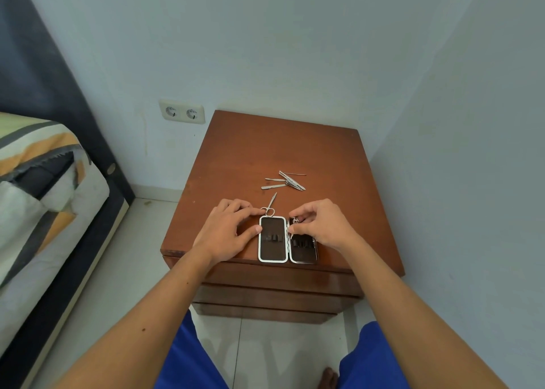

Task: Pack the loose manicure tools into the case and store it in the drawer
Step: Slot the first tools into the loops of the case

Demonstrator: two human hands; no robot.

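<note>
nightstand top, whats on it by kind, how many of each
open case: 1
small scissors: 1
small metal tool pinched in the right hand over the case's right half: 1
loose metal tools in the pile further back: about 5, they overlap so the count is rough
total: about 8
The left hand rests at the case's left edge, fingers flat.

Double wall socket (182, 113) on pale wall left of nightstand; bed with striped bedding (38, 182) at left; tiled floor (141, 270).

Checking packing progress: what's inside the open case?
The case's left half shows only empty dark loops. In the right half, the right hand seats a small tool and covers part of it.
</note>
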